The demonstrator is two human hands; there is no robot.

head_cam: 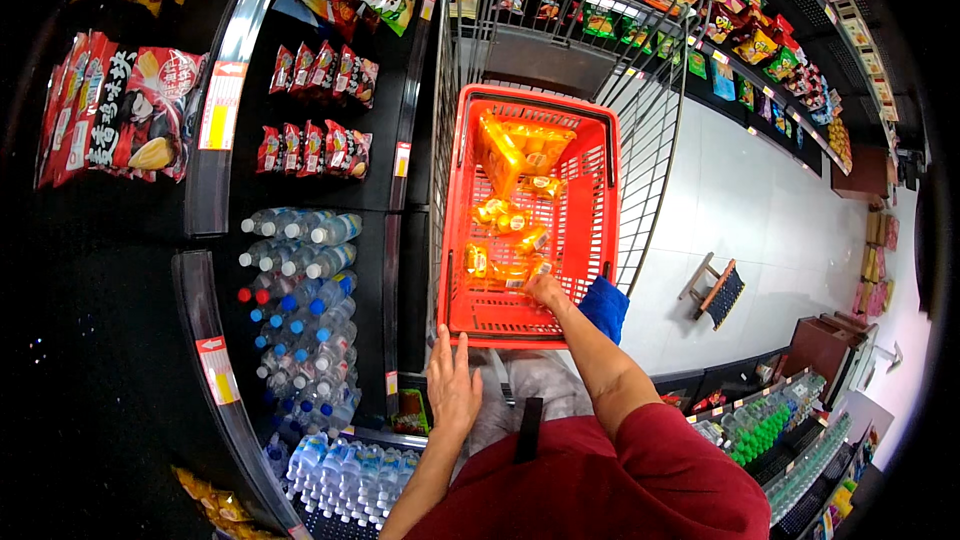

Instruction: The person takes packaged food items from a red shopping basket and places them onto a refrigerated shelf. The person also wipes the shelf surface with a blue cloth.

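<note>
A red plastic shopping basket [581, 240] rests on a wire shopping cart [652, 165] before me. In it lie several small orange-wrapped packs [512, 221] and two larger orange packages [501, 154] near the far end. My right hand [547, 292] reaches into the basket's near right part, its fingertips at an orange pack [516, 274]; whether they grip it I cannot tell. My left hand [454, 386] lies with its fingers spread at the basket's near left corner, holding nothing. A blue cloth [604, 307] hangs at the basket's right edge, beside my right forearm.
Left of the cart, dark shelves hold red snack bags [120, 109], small red packets [315, 150] and plastic bottles [307, 315]. Snack shelves [765, 135] curve along the far right. A folding stool [720, 292] stands on the pale floor [675, 330]. Green-capped bottles [757, 435] stand lower right.
</note>
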